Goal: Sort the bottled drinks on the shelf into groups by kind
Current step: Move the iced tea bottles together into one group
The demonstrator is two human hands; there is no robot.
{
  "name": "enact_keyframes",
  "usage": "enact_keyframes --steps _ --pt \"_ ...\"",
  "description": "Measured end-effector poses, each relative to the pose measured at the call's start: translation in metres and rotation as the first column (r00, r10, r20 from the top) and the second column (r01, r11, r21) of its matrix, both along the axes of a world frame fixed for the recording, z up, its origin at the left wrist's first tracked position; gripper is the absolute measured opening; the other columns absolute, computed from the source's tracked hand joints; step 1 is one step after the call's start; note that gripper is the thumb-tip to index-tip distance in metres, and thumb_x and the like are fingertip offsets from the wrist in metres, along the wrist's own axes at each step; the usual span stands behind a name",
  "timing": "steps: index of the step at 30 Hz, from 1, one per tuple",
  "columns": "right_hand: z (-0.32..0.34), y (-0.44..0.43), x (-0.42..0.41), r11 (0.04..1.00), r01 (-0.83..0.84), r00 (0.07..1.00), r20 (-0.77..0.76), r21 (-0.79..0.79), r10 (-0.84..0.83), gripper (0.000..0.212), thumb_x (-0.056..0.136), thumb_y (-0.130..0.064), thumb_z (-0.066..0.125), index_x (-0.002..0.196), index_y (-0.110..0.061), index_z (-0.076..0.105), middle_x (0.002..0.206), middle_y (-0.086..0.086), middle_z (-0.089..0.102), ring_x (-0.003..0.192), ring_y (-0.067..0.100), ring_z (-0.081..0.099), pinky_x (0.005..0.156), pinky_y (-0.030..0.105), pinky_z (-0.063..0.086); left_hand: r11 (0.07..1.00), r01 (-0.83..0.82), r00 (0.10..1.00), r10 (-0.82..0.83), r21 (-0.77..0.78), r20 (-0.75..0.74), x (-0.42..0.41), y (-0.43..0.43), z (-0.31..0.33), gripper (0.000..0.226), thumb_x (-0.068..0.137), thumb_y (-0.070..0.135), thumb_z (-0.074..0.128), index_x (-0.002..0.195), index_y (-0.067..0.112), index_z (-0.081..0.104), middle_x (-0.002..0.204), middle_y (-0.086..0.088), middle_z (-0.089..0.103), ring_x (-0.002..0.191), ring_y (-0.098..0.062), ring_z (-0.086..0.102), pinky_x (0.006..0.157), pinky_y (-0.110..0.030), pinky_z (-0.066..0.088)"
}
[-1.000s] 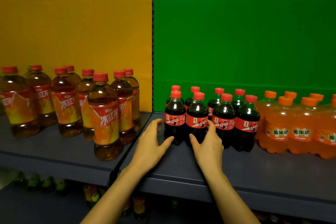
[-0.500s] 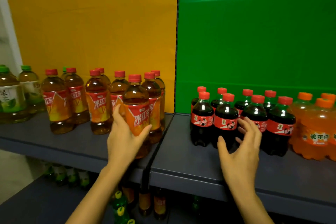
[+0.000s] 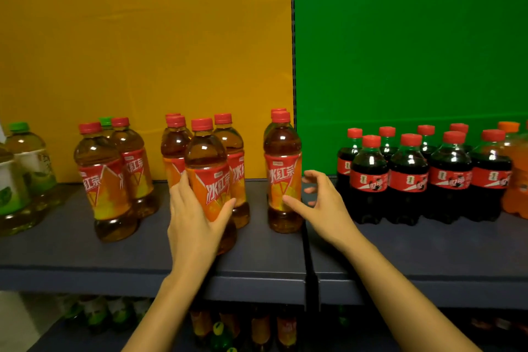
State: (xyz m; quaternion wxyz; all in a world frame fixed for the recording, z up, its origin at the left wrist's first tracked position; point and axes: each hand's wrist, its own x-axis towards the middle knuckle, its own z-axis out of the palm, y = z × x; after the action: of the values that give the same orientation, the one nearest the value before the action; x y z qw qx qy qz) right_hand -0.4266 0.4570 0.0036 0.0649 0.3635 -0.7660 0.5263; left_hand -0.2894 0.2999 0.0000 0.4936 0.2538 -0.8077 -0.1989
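Several red-capped iced tea bottles stand on the grey shelf [image 3: 257, 263] before the yellow panel. My left hand [image 3: 197, 214] is wrapped around the front iced tea bottle [image 3: 210, 177]. My right hand [image 3: 320, 203] is open beside another iced tea bottle [image 3: 283, 171] near the panel seam, thumb touching its label, fingers spread behind it. To the right, small dark cola bottles [image 3: 408, 177] with red caps stand in two rows before the green panel. Orange soda bottles [image 3: 517, 177] sit at the far right. Green-capped tea bottles [image 3: 25, 168] are at the far left.
One green cap [image 3: 105, 121] shows among the left iced tea bottles. A black divider seam [image 3: 310, 266] splits the shelf between the panels. A lower shelf holds more bottles [image 3: 223, 328], dim and blurred.
The view shifted left. My left hand has closed around the front iced tea bottle. My right hand left the cola bottles and moved left to the iced tea bottle by the seam.
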Motion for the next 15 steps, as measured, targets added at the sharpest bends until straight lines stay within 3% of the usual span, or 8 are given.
enact_keyframes --steps 4,9,12,14,15 --pt "0.002 -0.024 0.001 0.993 0.092 0.995 0.029 0.071 -0.094 0.089 0.063 -0.054 0.075 0.134 -0.022 0.031 0.132 -0.001 0.050 0.117 0.018 0.051 0.097 0.045 0.045 0.999 0.030 0.999 -0.030 0.012 -0.011 0.004 -0.023 0.000 0.095 0.073 0.042 0.071 0.146 0.013 0.017 0.132 -0.013 0.038 0.124 -0.029 0.042 0.090 -0.049 0.046" --pt "-0.004 -0.036 0.003 0.986 0.161 0.986 0.040 0.036 -0.163 0.070 0.063 -0.054 0.075 0.117 -0.023 0.043 0.117 0.000 0.061 0.107 0.020 0.058 0.091 0.043 0.049 0.999 0.003 0.995 -0.006 -0.033 -0.096 0.002 -0.024 0.000 0.096 0.073 0.032 0.074 0.145 0.005 0.016 0.143 -0.019 0.028 0.134 -0.032 0.028 0.104 -0.046 0.034" --pt "-0.008 -0.032 0.000 0.979 0.201 0.979 0.033 -0.043 -0.200 0.061 0.063 -0.052 0.075 0.110 -0.026 0.046 0.109 -0.001 0.064 0.101 0.019 0.060 0.090 0.043 0.050 0.946 0.012 0.942 -0.119 -0.324 -0.313 -0.003 -0.010 -0.001 0.062 0.081 0.022 0.064 0.132 0.006 0.033 0.136 -0.014 0.034 0.129 -0.026 0.033 0.111 -0.030 0.025" --pt "-0.007 -0.029 -0.003 0.966 0.237 0.971 0.042 -0.107 -0.233 0.052 0.066 -0.047 0.076 0.105 -0.027 0.047 0.102 -0.003 0.063 0.098 0.018 0.062 0.090 0.044 0.050 0.869 0.180 0.900 -0.334 -0.460 -0.280 -0.014 0.002 -0.002 0.038 0.083 0.014 0.054 0.119 0.010 0.043 0.120 -0.008 0.045 0.116 -0.018 0.043 0.105 -0.018 0.030" --pt "-0.005 -0.028 -0.005 0.956 0.259 0.966 0.048 -0.139 -0.255 0.050 0.067 -0.045 0.076 0.103 -0.028 0.046 0.100 -0.004 0.062 0.097 0.018 0.062 0.090 0.044 0.050 0.848 0.283 0.887 -0.409 -0.449 -0.213 -0.021 0.010 -0.002 0.033 0.084 0.012 0.051 0.116 0.011 0.045 0.116 -0.006 0.048 0.110 -0.011 0.044 0.101 -0.012 0.031"
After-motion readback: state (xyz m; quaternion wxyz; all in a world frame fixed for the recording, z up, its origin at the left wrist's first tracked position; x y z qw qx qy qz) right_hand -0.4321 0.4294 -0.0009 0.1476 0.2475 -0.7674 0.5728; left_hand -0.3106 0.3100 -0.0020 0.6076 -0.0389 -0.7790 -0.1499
